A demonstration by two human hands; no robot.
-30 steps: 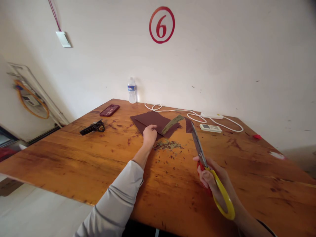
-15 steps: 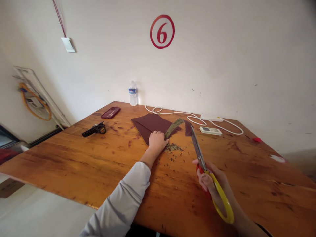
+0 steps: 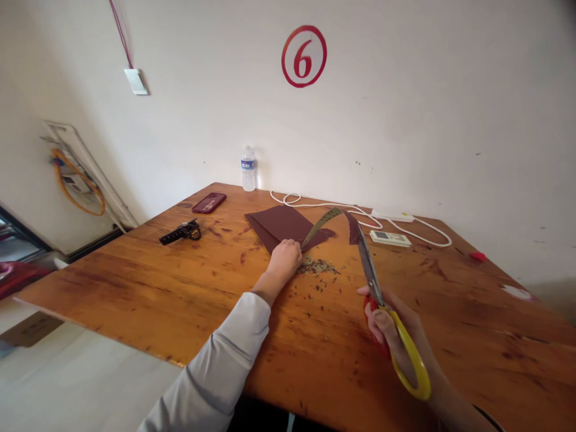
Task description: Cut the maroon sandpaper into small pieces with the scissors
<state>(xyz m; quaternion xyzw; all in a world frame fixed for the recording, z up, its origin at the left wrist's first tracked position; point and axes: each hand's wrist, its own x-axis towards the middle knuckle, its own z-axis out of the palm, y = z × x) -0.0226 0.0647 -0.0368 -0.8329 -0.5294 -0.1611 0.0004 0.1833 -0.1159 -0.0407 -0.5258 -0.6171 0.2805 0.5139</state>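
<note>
My left hand (image 3: pixel 284 258) is closed in a pinch on the near corner of a stack of dark brown sandpaper sheets (image 3: pixel 281 224) lying on the wooden table (image 3: pixel 135 282). One strip (image 3: pixel 322 224) curls up from the stack and shows its tan back. My right hand (image 3: pixel 390 327) grips a pair of scissors (image 3: pixel 382 306) with red and yellow handles; the blades are closed and point away toward the wall. A small dark brown offcut (image 3: pixel 352 227) lies beyond the blade tips. A patch of fine scraps (image 3: pixel 317 266) lies just right of my left hand.
A water bottle (image 3: pixel 248 168) stands at the wall. A dark red phone (image 3: pixel 209 203) and a black tool (image 3: pixel 180 232) lie at the left. A white cable (image 3: pixel 315 204) and a small white device (image 3: pixel 390 238) lie at the back right, a red bit (image 3: pixel 477 256) farther right.
My left hand slid from the middle of the sheets back to their near corner and closed on it. The curled strip stands higher. The scissors stayed in my right hand.
</note>
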